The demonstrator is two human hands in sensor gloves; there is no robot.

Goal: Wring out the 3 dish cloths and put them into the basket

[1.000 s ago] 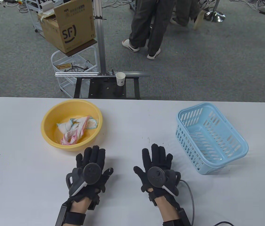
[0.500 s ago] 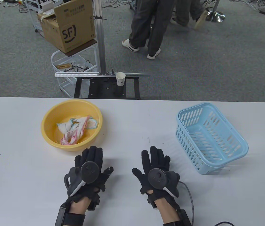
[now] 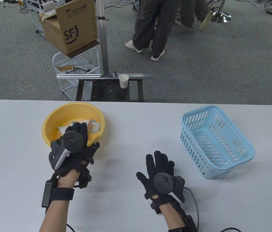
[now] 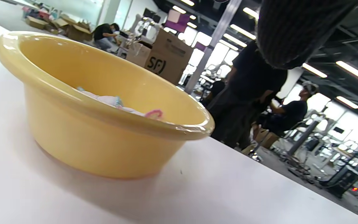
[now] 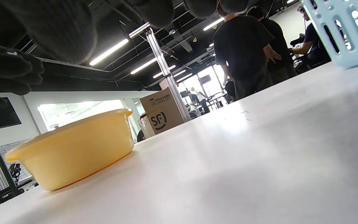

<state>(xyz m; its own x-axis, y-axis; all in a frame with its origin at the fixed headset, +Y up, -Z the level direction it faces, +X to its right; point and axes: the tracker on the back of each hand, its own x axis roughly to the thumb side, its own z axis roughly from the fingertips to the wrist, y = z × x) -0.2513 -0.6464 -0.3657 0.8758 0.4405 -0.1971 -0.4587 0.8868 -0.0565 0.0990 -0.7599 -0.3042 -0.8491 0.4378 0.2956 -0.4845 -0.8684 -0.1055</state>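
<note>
A yellow bowl point(image 3: 47, 120) stands at the table's left and holds bunched white dish cloths point(image 3: 94, 126) with pink and blue edging. My left hand point(image 3: 79, 129) hovers over the bowl's near side with its fingers stretched forward, holding nothing and hiding most of the cloths. In the left wrist view the bowl point(image 4: 89, 137) shows from outside, the cloths point(image 4: 110, 101) peek over its rim, and one fingertip point(image 4: 284, 34) hangs above. My right hand point(image 3: 159, 163) lies flat on the table, fingers spread. The light blue basket point(image 3: 247, 151) stands at the right with nothing in it.
Beyond the table's far edge a paper cup point(image 3: 123, 81) stands on a black frame with an aluminium post point(image 3: 102, 36). A cardboard box point(image 3: 70, 26) sits on a white cart at the back left. People point(image 3: 150, 29) stand on the carpet behind.
My left hand has lifted off the table and moved forward and left, over the yellow bowl. The right hand has stayed flat in its place.
</note>
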